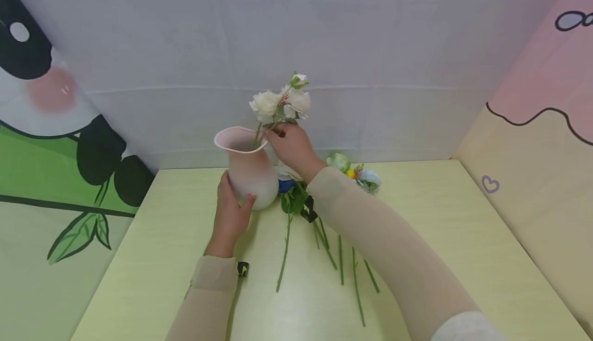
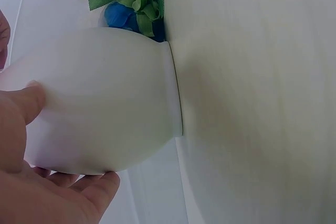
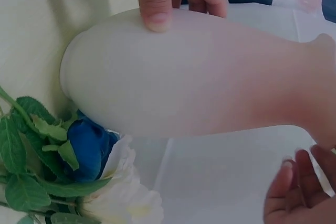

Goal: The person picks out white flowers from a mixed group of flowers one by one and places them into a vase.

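A pink-and-white vase [image 1: 252, 176] with a wavy rim stands at the back of the table, held by my left hand [image 1: 229, 217] around its lower body. In the left wrist view the thumb lies on one side of the vase [image 2: 105, 98] and the fingers on the other. My right hand [image 1: 294, 148] is at the right of the rim and pinches the stem of a white artificial flower spray [image 1: 266, 105]. The stem goes into the mouth; its lower end is hidden inside the vase. In the right wrist view the right hand's fingers [image 3: 291, 184] curl beside the neck.
Right of the vase, a blue rose [image 1: 285, 185] with green leaves lies on the table [image 1: 185, 212]. Behind my right forearm lie a pale green flower [image 1: 338, 162] and a pale blue flower [image 1: 369, 177], several stems pointing toward me. A white cloth [image 1: 139, 48] hangs behind.
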Available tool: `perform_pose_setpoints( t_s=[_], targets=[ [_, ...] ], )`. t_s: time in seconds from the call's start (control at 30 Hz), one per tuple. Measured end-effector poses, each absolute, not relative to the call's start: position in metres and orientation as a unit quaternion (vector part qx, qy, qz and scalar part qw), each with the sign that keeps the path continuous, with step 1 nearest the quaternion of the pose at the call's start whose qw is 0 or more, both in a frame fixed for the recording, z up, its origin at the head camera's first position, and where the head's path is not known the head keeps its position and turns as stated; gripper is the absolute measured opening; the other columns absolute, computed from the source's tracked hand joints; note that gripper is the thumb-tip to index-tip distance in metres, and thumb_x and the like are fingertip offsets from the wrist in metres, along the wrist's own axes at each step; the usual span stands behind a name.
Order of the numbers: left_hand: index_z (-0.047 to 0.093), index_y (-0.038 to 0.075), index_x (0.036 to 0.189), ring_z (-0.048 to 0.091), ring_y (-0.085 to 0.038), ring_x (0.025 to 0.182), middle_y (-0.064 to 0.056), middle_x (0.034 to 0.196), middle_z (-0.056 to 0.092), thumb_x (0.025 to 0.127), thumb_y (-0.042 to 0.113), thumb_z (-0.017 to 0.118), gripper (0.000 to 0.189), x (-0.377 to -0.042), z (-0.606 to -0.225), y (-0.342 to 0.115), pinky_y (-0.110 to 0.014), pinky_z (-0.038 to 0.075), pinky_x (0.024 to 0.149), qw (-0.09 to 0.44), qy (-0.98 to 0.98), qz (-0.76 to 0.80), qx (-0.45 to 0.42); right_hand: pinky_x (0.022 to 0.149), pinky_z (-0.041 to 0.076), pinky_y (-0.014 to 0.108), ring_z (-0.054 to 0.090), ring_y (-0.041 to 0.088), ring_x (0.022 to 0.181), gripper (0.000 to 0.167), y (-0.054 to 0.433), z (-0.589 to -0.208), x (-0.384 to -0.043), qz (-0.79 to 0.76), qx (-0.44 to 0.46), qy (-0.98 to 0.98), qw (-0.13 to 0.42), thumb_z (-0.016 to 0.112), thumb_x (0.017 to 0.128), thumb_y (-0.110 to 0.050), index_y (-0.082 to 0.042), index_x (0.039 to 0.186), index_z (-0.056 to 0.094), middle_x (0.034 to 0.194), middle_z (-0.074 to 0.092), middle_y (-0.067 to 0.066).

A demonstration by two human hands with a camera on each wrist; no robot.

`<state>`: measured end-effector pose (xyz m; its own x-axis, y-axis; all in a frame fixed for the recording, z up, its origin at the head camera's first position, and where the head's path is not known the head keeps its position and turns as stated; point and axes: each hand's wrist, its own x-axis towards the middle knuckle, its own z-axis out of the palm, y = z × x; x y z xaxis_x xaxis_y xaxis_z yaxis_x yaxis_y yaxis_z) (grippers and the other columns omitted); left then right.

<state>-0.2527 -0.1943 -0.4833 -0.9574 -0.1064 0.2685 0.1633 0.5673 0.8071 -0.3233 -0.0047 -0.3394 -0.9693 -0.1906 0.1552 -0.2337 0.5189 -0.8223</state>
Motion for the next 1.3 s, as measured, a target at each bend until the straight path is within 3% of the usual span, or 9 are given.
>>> perform_pose_setpoints(
  t_s=[0.13,0.27,0.37,0.63,0.77,1.0,1.3],
  targets=[
    [0.007,0.008,0.165,0.03,-0.042,0.147,-0.023,0.163,0.023,0.1,0.022,0.07,0.091,-0.253,-0.484,-0.194,-0.061,0.027,0.117,0.145,-0.875,-0.463,-0.014,0.082,0.049,0.041,0.06,0.021,0.094,0.044,-0.003,-0.341,-0.325,0.493,0.108,-0.863,-0.033,0.05,0.107,-0.051,-0.014,0.115,0.073,0.106,0.068,0.003],
    [0.007,0.008,0.165,0.03,-0.042,0.147,-0.022,0.163,0.023,0.1,0.022,0.07,0.091,-0.253,-0.484,-0.194,-0.061,0.027,0.117,0.144,-0.875,-0.462,-0.013,0.092,0.051,0.041,0.062,0.021,0.111,0.05,-0.001,-0.345,-0.325,0.519,0.104,-0.846,-0.072,0.046,0.107,-0.054,-0.018,0.131,0.069,0.123,0.067,0.001],
    [0.007,0.008,0.165,0.03,-0.042,0.147,-0.022,0.163,0.023,0.1,0.022,0.07,0.091,-0.254,-0.484,-0.194,-0.061,0.027,0.117,0.146,-0.875,-0.462,-0.015,0.096,0.05,0.043,0.061,0.024,0.117,0.054,0.001,-0.348,-0.322,0.532,0.113,-0.835,-0.083,0.044,0.107,-0.056,-0.015,0.134,0.067,0.131,0.065,0.005],
    [0.007,0.008,0.165,0.03,-0.042,0.147,-0.022,0.163,0.023,0.1,0.021,0.07,0.091,-0.253,-0.484,-0.194,-0.061,0.027,0.117,0.147,-0.874,-0.463,-0.016,0.092,0.053,0.04,0.062,0.025,0.113,0.048,0.009,-0.355,-0.311,0.586,0.124,-0.799,-0.062,0.047,0.109,-0.047,-0.013,0.14,0.063,0.124,0.066,0.006],
    [0.008,0.009,0.165,0.031,-0.042,0.147,-0.022,0.163,0.024,0.099,0.021,0.07,0.091,-0.253,-0.484,-0.194,-0.061,0.028,0.117,0.149,-0.873,-0.464,-0.015,0.089,0.054,0.039,0.062,0.03,0.113,0.044,0.017,-0.359,-0.307,0.62,0.121,-0.774,-0.044,0.051,0.109,-0.043,-0.011,0.135,0.064,0.12,0.067,0.01],
    [0.008,0.009,0.165,0.03,-0.042,0.147,-0.022,0.163,0.024,0.099,0.021,0.07,0.091,-0.253,-0.485,-0.194,-0.06,0.027,0.117,0.146,-0.872,-0.467,-0.017,0.09,0.053,0.04,0.062,0.032,0.113,0.035,0.037,-0.36,-0.299,0.658,0.121,-0.744,-0.017,0.057,0.107,-0.036,-0.011,0.13,0.066,0.117,0.068,0.005],
    [0.008,0.007,0.165,0.03,-0.042,0.147,-0.024,0.163,0.023,0.099,0.019,0.07,0.091,-0.253,-0.485,-0.194,-0.059,0.026,0.118,0.151,-0.871,-0.467,-0.018,0.1,0.049,0.053,0.061,0.035,0.113,0.03,0.07,-0.374,-0.295,0.728,0.078,-0.681,0.014,0.057,0.108,-0.024,-0.006,0.13,0.067,0.12,0.066,0.015]
  ],
)
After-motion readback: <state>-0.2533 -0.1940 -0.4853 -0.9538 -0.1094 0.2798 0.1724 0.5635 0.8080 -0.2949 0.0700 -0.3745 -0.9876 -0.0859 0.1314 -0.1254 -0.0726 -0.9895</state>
